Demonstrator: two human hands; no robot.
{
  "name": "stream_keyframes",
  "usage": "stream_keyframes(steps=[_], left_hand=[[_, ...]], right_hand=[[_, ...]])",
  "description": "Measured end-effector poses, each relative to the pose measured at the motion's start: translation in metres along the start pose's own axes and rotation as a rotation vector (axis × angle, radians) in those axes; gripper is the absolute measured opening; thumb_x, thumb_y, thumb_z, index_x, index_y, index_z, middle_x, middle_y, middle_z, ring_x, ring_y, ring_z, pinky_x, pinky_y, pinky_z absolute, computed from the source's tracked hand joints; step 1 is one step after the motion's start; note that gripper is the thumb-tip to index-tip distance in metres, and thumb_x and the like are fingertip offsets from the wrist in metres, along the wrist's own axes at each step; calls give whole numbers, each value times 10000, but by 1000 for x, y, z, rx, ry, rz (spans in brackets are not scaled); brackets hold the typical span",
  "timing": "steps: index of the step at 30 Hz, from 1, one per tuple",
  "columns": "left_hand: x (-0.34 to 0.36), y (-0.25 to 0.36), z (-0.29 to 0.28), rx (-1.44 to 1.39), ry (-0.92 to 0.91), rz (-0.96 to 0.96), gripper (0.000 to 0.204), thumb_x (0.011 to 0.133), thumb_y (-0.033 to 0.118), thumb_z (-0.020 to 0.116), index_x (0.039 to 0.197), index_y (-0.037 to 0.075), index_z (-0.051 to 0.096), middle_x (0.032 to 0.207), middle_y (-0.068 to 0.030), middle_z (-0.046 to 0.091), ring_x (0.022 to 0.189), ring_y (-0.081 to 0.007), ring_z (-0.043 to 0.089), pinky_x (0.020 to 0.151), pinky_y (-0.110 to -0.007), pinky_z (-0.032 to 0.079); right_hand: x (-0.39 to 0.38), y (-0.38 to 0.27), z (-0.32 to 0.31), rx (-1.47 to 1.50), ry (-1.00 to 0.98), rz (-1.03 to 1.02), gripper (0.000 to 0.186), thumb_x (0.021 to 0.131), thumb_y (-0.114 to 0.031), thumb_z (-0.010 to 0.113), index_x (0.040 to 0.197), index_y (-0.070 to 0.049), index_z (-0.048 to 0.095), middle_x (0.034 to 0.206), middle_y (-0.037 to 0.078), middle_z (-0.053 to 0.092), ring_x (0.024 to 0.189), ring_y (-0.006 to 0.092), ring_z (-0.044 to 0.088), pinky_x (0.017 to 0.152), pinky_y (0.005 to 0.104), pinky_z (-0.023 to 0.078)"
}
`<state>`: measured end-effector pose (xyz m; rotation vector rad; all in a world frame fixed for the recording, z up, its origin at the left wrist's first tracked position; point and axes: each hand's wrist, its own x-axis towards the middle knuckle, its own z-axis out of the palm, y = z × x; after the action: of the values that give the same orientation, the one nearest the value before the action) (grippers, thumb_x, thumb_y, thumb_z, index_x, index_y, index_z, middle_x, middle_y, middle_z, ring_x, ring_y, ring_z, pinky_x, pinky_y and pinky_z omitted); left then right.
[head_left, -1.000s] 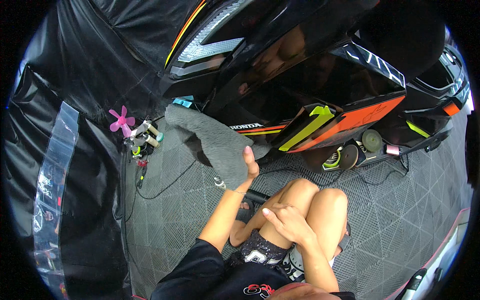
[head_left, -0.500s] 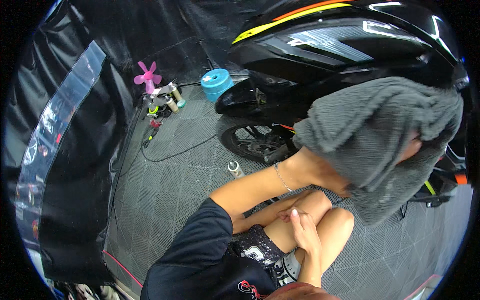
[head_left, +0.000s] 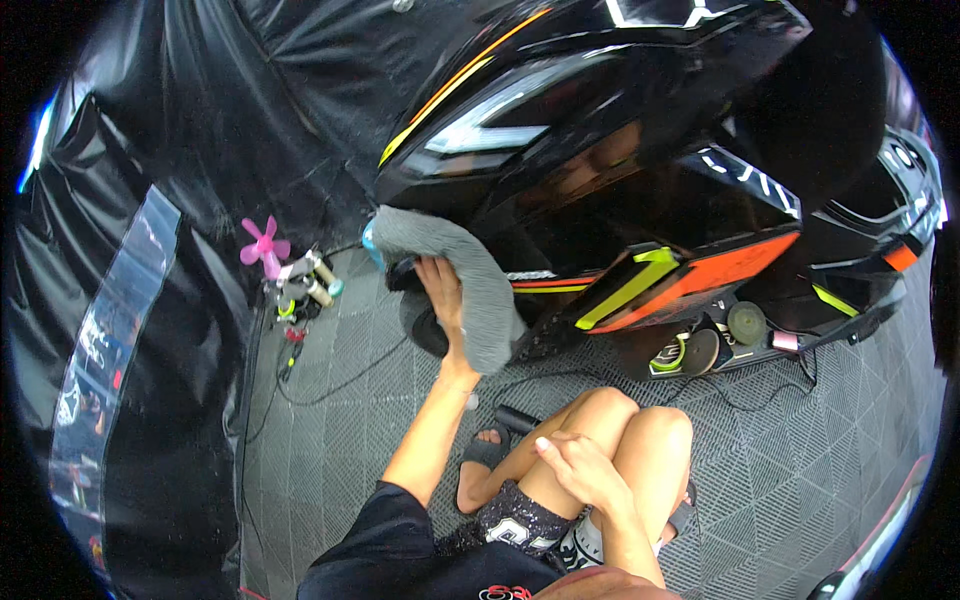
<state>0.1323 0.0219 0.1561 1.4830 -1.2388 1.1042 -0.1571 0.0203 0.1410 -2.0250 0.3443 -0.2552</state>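
My left hand (head_left: 445, 305) is stretched out to the rear part of a black motorcycle (head_left: 560, 215) with orange and yellow stripes. It holds a thick grey towel (head_left: 478, 295) against the bodywork above the rear wheel. The towel hangs down past the wrist and hides part of the palm. On my bent legs rests my right hand (head_left: 583, 468), its fingers curled loosely together and the thumb sticking out; nothing shows in it.
Polishing pads (head_left: 746, 323) and a pink block (head_left: 785, 341) lie on the motorcycle's low footboard. A pink fan (head_left: 264, 248) stands beside several bottles (head_left: 322, 280) at the left. A cord (head_left: 340, 395) crosses the grey tile floor. Black sheeting (head_left: 290, 120) hangs behind and to the left.
The towel has moved from the right, close in front of me, leftward and away, onto the motorcycle's rear bodywork. My right hand stays on my legs. The view has shifted rightward.
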Motion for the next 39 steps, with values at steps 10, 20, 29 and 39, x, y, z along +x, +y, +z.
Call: stream_keyframes(steps=[10,20,29,39], left_hand=[[221,154,-28,-20,-317,606,621,832,469,674,1347,121,658,1519,-39,521,1494,-309,296,1212,-582,162],[254,204,33,-512,47,508,126,850,167,597,874,64,666,716,-137,664,619,-301,677,618,-407,554],[147,102,-9,-98,-232,429,468,863,320,616,1299,153,645,1415,-132,550,1317,-305,493,1082,-501,379],[17,32,-12,-139,-74,-81,553,962,257,568,1441,-6,489,1559,-175,408,1439,-450,334,1162,-570,283]], right_hand=[[-1,14,-3,113,-28,-25,596,1103,-372,315,1043,83,696,1025,255,715,999,380,674,950,427,507],[-1,23,25,292,37,60,615,1111,-369,286,1038,58,722,959,214,722,929,349,674,941,413,499],[0,19,20,85,11,77,563,1091,-340,336,974,68,707,937,240,684,935,417,645,899,444,494],[8,28,19,-47,43,3,468,1070,-323,395,913,25,667,895,246,674,886,443,645,817,498,502]])
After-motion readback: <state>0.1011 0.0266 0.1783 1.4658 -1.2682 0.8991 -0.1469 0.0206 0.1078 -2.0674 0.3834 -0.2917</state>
